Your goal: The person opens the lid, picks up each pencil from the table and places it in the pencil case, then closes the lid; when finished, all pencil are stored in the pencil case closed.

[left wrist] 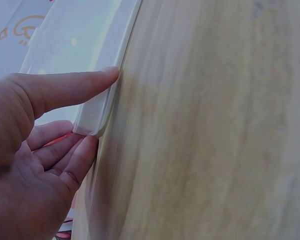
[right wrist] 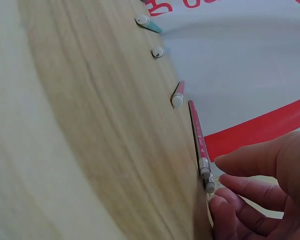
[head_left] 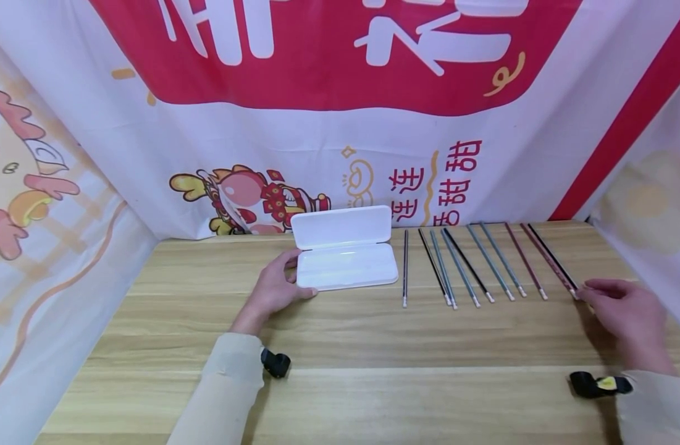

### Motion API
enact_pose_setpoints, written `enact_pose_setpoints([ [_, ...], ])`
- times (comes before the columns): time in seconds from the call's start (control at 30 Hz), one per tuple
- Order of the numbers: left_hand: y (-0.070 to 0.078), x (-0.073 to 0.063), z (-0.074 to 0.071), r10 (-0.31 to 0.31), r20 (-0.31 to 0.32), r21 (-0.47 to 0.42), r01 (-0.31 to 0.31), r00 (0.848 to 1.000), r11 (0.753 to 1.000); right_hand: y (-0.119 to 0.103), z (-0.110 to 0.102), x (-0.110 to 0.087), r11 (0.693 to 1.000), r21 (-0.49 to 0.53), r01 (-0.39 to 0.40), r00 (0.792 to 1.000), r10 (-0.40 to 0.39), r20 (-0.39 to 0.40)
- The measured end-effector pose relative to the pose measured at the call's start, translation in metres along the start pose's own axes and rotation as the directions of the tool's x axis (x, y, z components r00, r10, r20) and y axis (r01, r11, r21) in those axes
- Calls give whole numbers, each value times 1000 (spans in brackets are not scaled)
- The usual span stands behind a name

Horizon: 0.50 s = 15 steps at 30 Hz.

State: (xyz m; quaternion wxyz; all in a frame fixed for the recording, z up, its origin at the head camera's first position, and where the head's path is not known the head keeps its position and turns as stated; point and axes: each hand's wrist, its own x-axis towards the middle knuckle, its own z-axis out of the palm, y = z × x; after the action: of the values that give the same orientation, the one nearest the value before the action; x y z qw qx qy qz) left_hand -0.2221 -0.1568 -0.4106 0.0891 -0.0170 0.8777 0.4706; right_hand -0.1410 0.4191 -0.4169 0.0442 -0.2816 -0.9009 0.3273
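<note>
An open white pencil case point(head_left: 348, 266) with its lid raised stands near the back of the table. My left hand point(head_left: 278, 283) holds its left end, the thumb along the front edge and the fingers at the short side; in the left wrist view the thumb point(left wrist: 75, 90) lies on the case rim point(left wrist: 97, 107). At the right, my right hand point(head_left: 625, 312) is beside the eraser ends of a red pencil point(head_left: 546, 258) and a black pencil point(head_left: 556, 258). In the right wrist view the thumb point(right wrist: 252, 159) and fingers are loosely bent next to these erasers, with nothing visibly pinched.
Several more pencils lie in a spread row between case and right hand, among them a dark pencil point(head_left: 405, 266), a teal pencil point(head_left: 491, 262) and a maroon pencil point(head_left: 525, 259). A printed cloth point(head_left: 328, 136) hangs behind the wooden table point(head_left: 401, 395).
</note>
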Motion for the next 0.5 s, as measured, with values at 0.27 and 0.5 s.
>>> enact_pose_setpoints([
  [0.27,-4,2,0,-2,11,-17,2,1000,1000,-3,4,0,998,9,-59,998,59,28],
  [0.5,-6,4,-1,22,32,-25,-21,999,999,-2,4,-2,1000,-16,0,1000,0,20],
])
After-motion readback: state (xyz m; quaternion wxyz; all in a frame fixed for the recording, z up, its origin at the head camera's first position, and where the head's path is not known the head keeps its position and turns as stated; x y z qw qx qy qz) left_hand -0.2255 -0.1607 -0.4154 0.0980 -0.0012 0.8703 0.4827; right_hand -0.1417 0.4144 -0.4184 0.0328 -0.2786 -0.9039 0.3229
